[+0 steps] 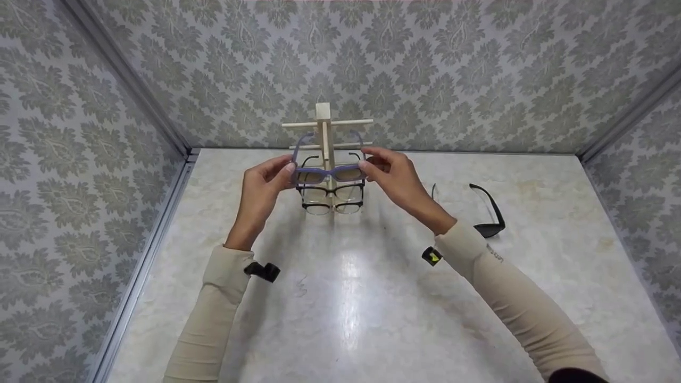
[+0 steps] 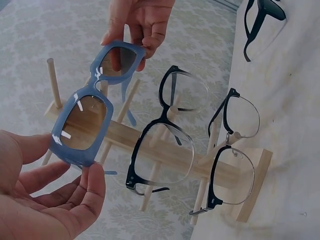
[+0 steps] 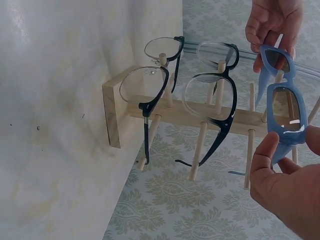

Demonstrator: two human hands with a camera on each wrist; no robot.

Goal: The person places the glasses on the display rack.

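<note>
Blue-framed sunglasses (image 1: 329, 173) with brown lenses are held level between both hands at a wooden glasses rack (image 1: 323, 111). My left hand (image 1: 262, 186) pinches the frame's left end, thumb in front. The right end is pinched by my right hand (image 1: 396, 181). In the left wrist view the sunglasses (image 2: 57, 125) lie over the rack's upper pegs; whether they bear on a peg I cannot tell. Below them on the rack hang black-rimmed glasses (image 2: 131, 162) with clear lenses, and lower still sits a half-rimmed black pair (image 2: 215, 182).
Black sunglasses (image 1: 489, 230) lie on the marbled tabletop (image 1: 340, 308) to the right, partly behind my right forearm. Patterned wall panels (image 1: 399, 64) rise behind the rack and on both sides. The topmost peg (image 1: 351, 122) holds no glasses.
</note>
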